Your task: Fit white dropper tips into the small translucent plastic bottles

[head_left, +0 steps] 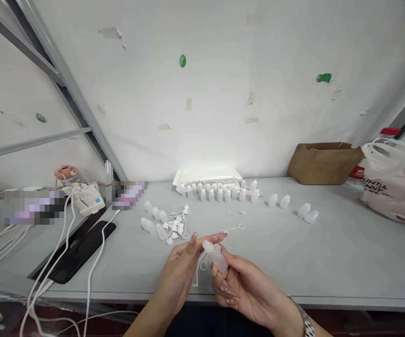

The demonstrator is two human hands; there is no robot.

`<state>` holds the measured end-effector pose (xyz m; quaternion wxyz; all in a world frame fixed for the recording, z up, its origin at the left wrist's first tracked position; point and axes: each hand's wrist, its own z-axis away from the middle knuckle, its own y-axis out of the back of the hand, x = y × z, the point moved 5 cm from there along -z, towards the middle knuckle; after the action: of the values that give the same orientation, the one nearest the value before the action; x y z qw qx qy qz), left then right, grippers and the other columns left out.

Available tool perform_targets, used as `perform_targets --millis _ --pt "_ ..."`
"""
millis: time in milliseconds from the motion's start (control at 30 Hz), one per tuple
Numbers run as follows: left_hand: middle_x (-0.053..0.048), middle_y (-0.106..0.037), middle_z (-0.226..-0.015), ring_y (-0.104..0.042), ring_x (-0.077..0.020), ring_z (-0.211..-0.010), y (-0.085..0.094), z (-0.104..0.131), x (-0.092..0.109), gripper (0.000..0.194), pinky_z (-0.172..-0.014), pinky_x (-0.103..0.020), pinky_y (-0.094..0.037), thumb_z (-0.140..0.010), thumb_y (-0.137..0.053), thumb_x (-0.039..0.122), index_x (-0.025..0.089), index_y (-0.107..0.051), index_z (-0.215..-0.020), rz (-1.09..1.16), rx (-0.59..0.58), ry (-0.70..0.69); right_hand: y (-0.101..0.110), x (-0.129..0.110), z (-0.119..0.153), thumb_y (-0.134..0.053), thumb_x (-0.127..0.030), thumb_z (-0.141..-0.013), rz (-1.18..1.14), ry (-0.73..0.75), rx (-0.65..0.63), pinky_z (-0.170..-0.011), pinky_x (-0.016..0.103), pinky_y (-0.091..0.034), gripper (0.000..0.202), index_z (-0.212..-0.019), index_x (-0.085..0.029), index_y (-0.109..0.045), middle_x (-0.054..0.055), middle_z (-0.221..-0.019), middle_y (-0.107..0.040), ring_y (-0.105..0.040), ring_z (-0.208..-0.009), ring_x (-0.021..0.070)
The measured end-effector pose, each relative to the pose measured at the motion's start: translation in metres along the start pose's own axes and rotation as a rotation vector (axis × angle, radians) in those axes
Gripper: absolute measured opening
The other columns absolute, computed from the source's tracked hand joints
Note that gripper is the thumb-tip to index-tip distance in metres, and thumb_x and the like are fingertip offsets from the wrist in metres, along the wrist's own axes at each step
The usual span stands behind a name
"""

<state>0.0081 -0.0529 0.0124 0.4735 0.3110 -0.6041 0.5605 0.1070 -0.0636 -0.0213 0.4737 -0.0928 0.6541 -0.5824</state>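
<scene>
My right hand [244,285] pinches a small translucent white squeeze bottle [217,258] near the table's front edge, its neck tilted up and to the left. Beside the neck is my left hand [183,269], fingers stretched out and thumb raised; whether it touches the bottle I cannot tell. A thin white strap with a ring [203,266] shows between the hands, partly hidden. Just beyond my fingers lies another ringed white strap [235,228]. To the left are a pile of white caps with straps [177,227] and several loose bottles [150,227].
Several capped bottles [219,195] stand in rows before a white tray [207,176] at the wall. More bottles [304,209] are at the right. A cardboard box [325,164] and plastic bag [392,187] sit far right. Cables [95,262] and a black phone-like slab [83,252] lie left.
</scene>
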Motion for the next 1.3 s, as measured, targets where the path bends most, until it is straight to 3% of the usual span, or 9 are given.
perform_targets --millis 133,233,367,533,767,967,1100,1167,1300 --pt "-0.008 -0.069 -0.101 -0.053 -0.026 -0.111 0.003 -0.003 0.002 0.021 -0.1 -0.038 -0.033 -0.076 -0.06 0.035 0.018 -0.072 -0.082 -0.084 0.059 -0.113 -0.004 -0.005 0.001 -0.052 -0.045 -0.082 0.185 0.101 0.088 -0.047 0.02 -0.038 0.04 -0.074 -0.007 -0.063 0.003 -0.054 -0.058 -0.049 -0.042 0.0068" --pt "-0.008 -0.071 -0.097 -0.055 -0.0262 -0.108 0.006 -0.003 0.002 0.02 -0.097 -0.037 -0.036 -0.074 -0.061 0.035 0.019 -0.073 -0.077 -0.116 0.147 -0.157 -0.007 -0.016 0.005 -0.067 -0.039 -0.072 0.421 0.276 0.241 -0.056 0.022 -0.044 0.029 -0.078 -0.011 -0.064 0.003 -0.065 -0.063 -0.055 -0.053 0.0088" --pt "-0.008 -0.071 -0.097 -0.056 -0.0259 -0.106 0.007 -0.001 -0.003 0.024 -0.095 -0.037 -0.038 -0.076 -0.058 0.038 0.018 -0.072 -0.08 -0.137 0.196 -0.158 -0.009 -0.021 0.013 -0.074 -0.035 -0.064 0.609 0.406 0.399 -0.059 0.022 -0.046 0.027 -0.078 -0.014 -0.066 -0.001 -0.059 -0.06 -0.055 -0.057 0.0104" --pt "-0.009 -0.069 -0.1 -0.054 -0.0265 -0.107 -0.002 0.001 -0.009 0.031 -0.095 -0.039 -0.038 -0.082 -0.05 0.039 0.016 -0.071 -0.082 -0.169 0.136 -0.156 -0.007 -0.015 0.013 -0.067 -0.042 -0.069 0.63 0.394 0.362 -0.049 0.022 -0.044 0.029 -0.07 -0.013 -0.065 -0.001 -0.056 -0.055 -0.049 -0.049 0.0087" --pt "-0.009 -0.068 -0.104 -0.051 -0.0258 -0.113 -0.008 0.001 -0.005 0.028 -0.099 -0.04 -0.034 -0.082 -0.051 0.036 0.017 -0.071 -0.084 -0.141 0.073 -0.125 -0.009 -0.017 0.011 -0.067 -0.041 -0.07 0.562 0.414 0.279 -0.047 0.021 -0.039 0.029 -0.065 -0.012 -0.064 0.0 -0.055 -0.053 -0.046 -0.05 0.0087" --pt "-0.011 -0.064 -0.113 -0.047 -0.0264 -0.117 -0.005 0.002 0.0 0.04 -0.105 -0.042 -0.024 -0.085 -0.043 0.042 0.014 -0.068 -0.097 -0.055 0.078 -0.055 -0.013 -0.017 0.007 -0.061 -0.036 -0.078 0.275 0.238 0.087 -0.047 0.019 -0.033 0.029 -0.076 -0.008 -0.067 0.0 -0.051 -0.053 -0.041 -0.041 0.0045" --pt "-0.012 -0.064 -0.112 -0.049 -0.0274 -0.115 -0.003 0.0 0.0 0.035 -0.105 -0.043 -0.025 -0.083 -0.048 0.039 0.014 -0.069 -0.096 -0.079 0.08 -0.049 -0.009 -0.01 0.004 -0.057 -0.032 -0.081 0.175 0.134 0.013 -0.046 0.019 -0.034 0.029 -0.076 -0.005 -0.067 0.002 -0.052 -0.055 -0.043 -0.039 0.0042" --pt "-0.011 -0.065 -0.11 -0.051 -0.0275 -0.114 -0.003 -0.001 0.0 0.033 -0.103 -0.043 -0.028 -0.082 -0.05 0.039 0.014 -0.07 -0.092 -0.086 0.078 -0.05 -0.009 -0.009 0.003 -0.056 -0.034 -0.082 0.208 0.129 0.036 -0.048 0.019 -0.037 0.031 -0.076 -0.006 -0.067 0.004 -0.056 -0.058 -0.047 -0.041 0.005" --pt "-0.01 -0.068 -0.105 -0.052 -0.0282 -0.112 -0.001 0.0 0.003 0.03 -0.099 -0.04 -0.034 -0.079 -0.054 0.04 0.016 -0.071 -0.086 -0.149 0.169 -0.096 -0.01 -0.018 0.007 -0.066 -0.036 -0.073 0.433 0.262 0.218 -0.057 0.022 -0.043 0.025 -0.078 -0.012 -0.067 0.005 -0.068 -0.064 -0.053 -0.055 0.0089"
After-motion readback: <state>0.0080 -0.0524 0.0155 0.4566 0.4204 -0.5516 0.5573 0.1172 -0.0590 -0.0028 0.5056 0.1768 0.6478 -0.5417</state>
